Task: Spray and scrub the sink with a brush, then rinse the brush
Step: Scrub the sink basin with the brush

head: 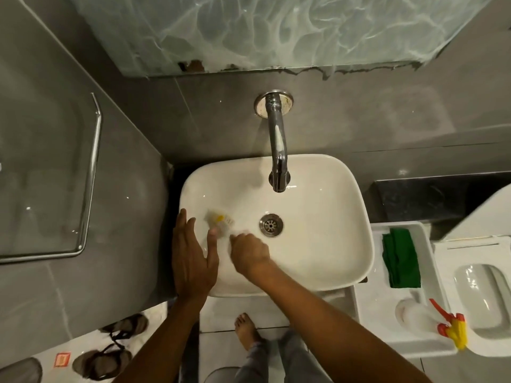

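Gripping a blurred brush (219, 221), right hand (249, 255) scrubs glossy sink (318, 217).

Sink (318, 244) white; faucet (277, 150) chrome; cloth (401, 261) green; spray bottle (431, 317) white, red-yellow trigger; walls (359, 111) grey.

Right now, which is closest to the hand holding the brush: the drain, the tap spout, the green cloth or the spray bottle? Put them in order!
From the right hand, in the head view:
1. Drain, just beyond the hand, mid-basin.
2. Tap spout, farther back, over the sink's rear.
3. Green cloth, off to the right on the white tray.
4. Spray bottle, lying at the tray's near right end.
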Demonstrator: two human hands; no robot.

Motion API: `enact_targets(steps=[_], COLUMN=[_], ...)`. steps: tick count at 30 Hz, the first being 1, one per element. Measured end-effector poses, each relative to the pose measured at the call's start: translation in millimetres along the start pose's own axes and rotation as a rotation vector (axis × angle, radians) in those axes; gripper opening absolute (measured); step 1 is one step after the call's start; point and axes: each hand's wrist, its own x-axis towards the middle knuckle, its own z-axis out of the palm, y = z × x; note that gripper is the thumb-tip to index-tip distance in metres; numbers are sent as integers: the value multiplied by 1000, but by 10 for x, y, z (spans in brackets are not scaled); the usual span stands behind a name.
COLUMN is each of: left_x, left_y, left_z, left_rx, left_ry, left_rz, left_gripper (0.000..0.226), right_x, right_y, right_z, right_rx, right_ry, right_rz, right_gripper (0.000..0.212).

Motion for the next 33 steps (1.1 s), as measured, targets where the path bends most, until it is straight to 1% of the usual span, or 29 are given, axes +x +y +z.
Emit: enact_targets(steps=[1,3,5,6,7,9,12,14,17,19,21,22,24,26,29,32,33], left_x=[5,6,4,5,10,3,4,-1,-10,-10,-3,-3,-6,-8,-3,-10,-8], left_y=[4,6,-9,-23,-36,-44,-39,-40,-40,-47,-51,-56,-74,-95,-107,-115,-113], left_z=[4,18,30,34,40,46,44,36,39,38,48,51,63,74,85,92,91], left_rx=[0,-3,-14,-18,-24,-34,-24,-18,-20,-16,-14,-16,-23,-32,-47,-51,-51], left_ry=[-2,-9,-8,-3,2,8,7,4,-6,-9,4,8,12,17,34,31,31], left_rz=[-7,-28,-36,-31,-22,-15,-15,-12,-16,-12,3,5,-5,-5,-4,-16,-19], left_gripper=[72,71,70,69,70,72,75,76,74,71,70,69,66,64,63,62,62], right_x=[75,293,341,290,203,-10,-231,-303,-254,-243,-239,-244,-283,-343,-411,-450,-437], right_y=[123,495,970,1153,1243,1204,767,558,719,1010,1302,1348,1183,877,490,382,407], right_z=[-147,-604,-998,-1095,-1113,-915,-496,-395,-617,-901,-1070,-1081,-939,-662,-349,-307,-378], right_rx=[36,140,97,50,11,-57,-125,-183,-213,-234,-230,-224,-170,-132,-200,-316,-328], right_ry=[43,106,152,168,161,71,-128,-180,-181,-140,-59,-34,-23,-77,-201,-298,-313], right_rz=[62,273,475,518,523,453,394,326,328,408,489,493,460,429,325,182,166], right_gripper=[42,44,48,47,45,42,42,42,46,47,44,44,44,44,45,52,53])
